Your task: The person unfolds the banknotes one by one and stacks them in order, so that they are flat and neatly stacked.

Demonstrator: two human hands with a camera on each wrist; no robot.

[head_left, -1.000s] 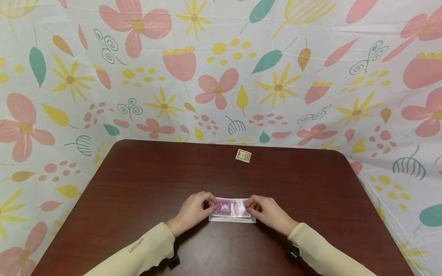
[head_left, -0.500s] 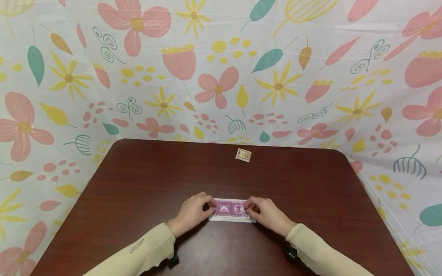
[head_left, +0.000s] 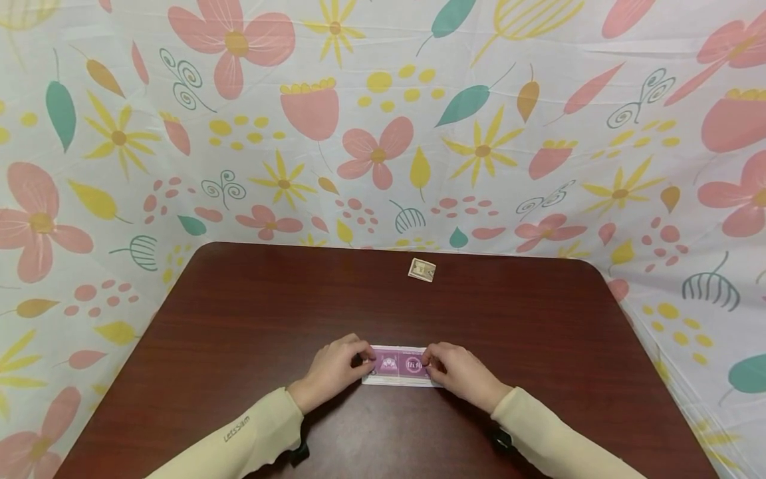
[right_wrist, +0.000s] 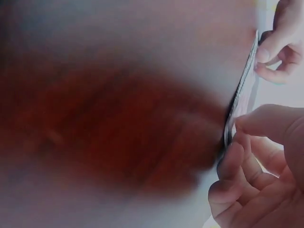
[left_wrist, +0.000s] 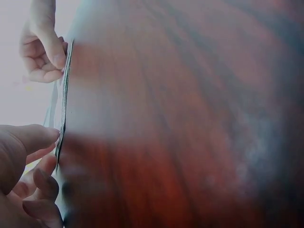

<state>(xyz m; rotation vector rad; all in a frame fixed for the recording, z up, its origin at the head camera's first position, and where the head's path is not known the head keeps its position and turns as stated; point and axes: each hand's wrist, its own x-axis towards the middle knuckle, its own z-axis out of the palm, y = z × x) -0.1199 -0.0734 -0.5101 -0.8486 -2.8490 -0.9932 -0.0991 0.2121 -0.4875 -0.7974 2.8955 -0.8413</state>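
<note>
A purple banknote point(head_left: 397, 363) lies lengthwise on top of a thin stack of white-edged paper notes point(head_left: 395, 382) at the near middle of the table. My left hand point(head_left: 336, 367) pinches the banknote's left end between thumb and fingers. At the opposite end my right hand point(head_left: 463, 371) pinches it the same way, its fingertips covering that corner. Seen from the left wrist, the stack point(left_wrist: 64, 104) shows edge-on as several thin layers, with the left thumb point(left_wrist: 45, 136) on it. The right wrist view has the right thumb point(right_wrist: 266, 122) against the stack's near end.
A small folded beige note point(head_left: 422, 270) lies near the far edge of the dark brown table point(head_left: 287, 299). Behind the table hangs a white cloth point(head_left: 383, 80) printed with flowers and leaves.
The purple banknote, earlier bowed and shiny on its right half with a gap at the front, now lies flat and more squarely over the stack. My right hand has shifted very slightly.
</note>
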